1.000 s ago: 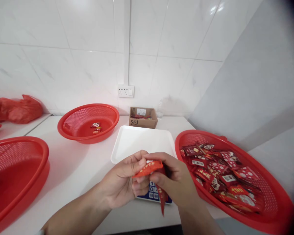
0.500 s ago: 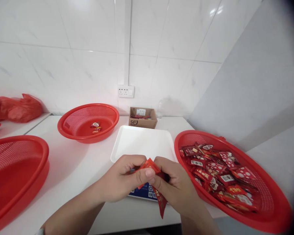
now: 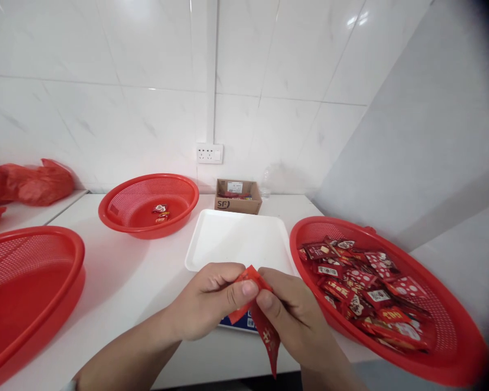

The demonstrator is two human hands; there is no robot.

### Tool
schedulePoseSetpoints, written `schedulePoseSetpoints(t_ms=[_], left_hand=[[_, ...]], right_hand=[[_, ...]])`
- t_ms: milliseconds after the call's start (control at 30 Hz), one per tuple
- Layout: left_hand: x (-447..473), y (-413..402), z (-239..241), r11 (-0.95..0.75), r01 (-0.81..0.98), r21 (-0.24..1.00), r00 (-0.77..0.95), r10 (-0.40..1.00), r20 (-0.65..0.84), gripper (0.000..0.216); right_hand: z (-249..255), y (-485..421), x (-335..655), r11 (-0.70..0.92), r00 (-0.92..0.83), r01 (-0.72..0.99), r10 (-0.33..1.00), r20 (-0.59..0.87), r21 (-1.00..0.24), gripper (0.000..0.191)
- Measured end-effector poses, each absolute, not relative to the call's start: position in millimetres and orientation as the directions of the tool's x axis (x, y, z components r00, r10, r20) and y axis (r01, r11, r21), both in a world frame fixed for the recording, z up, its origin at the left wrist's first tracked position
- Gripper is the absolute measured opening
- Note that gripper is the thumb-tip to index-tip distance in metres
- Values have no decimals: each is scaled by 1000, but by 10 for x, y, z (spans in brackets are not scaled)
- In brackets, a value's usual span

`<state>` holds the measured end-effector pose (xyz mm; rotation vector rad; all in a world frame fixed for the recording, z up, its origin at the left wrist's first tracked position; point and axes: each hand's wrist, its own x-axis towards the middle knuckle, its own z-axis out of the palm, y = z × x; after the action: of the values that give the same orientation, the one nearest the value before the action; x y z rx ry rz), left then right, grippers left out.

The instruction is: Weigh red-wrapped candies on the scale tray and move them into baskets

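A red candy wrapper packet (image 3: 268, 332) with gold lettering hangs from between my hands, its pointed lower end dangling down. My left hand (image 3: 212, 297) pinches its upper left part between thumb and fingers. On the other side my right hand (image 3: 289, 312) grips the same packet, thumb close to the left thumb. Fingers cover part of the packet, so whether it is torn cannot be made out. Behind and partly under the hands stands a scale with a white tray (image 3: 238, 233) and a blue key panel (image 3: 238, 321).
At right, a red basket (image 3: 458, 326) holds many small packets (image 3: 362, 293). Another red basket (image 3: 146, 231) at back left contains a few packets (image 3: 162, 213). A third red basket (image 3: 79, 260) stands at near left. A cardboard box (image 3: 238, 205) and red plastic bags (image 3: 41, 184) sit near the wall.
My right thumb has shifted slightly down and away from the left thumb. More of the packet's lettering shows, and its lower tip hangs a little lower. The view has shifted slightly.
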<state>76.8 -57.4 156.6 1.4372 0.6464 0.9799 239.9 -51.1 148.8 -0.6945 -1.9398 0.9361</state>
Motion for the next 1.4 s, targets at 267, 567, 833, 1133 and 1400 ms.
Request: schedulePoseSetpoints(t_ms=[267, 567, 833, 1133, 1400], left_hand=[[788, -638, 1533, -239, -92, 967, 328, 909, 256, 50], [810, -634, 1532, -308, 38, 951, 284, 915, 285, 43], [781, -617, 1551, -207, -24, 978, 369, 907, 201, 45], [779, -639, 1556, -297, -25, 954, 364, 887, 286, 44], [683, -701, 1578, -369, -54, 928, 405, 841, 359, 30]], right_hand=[[1405, -536, 2396, 468, -395, 113, 831, 393, -877, 41], [1435, -537, 2350, 471, -452, 8, 789, 417, -882, 31], [1444, -536, 2334, 521, -476, 36, 759, 444, -853, 29], [1487, -560, 2310, 583, -472, 19, 722, 506, -813, 29], [1490, -593, 2333, 572, -460, -22, 722, 516, -820, 32]])
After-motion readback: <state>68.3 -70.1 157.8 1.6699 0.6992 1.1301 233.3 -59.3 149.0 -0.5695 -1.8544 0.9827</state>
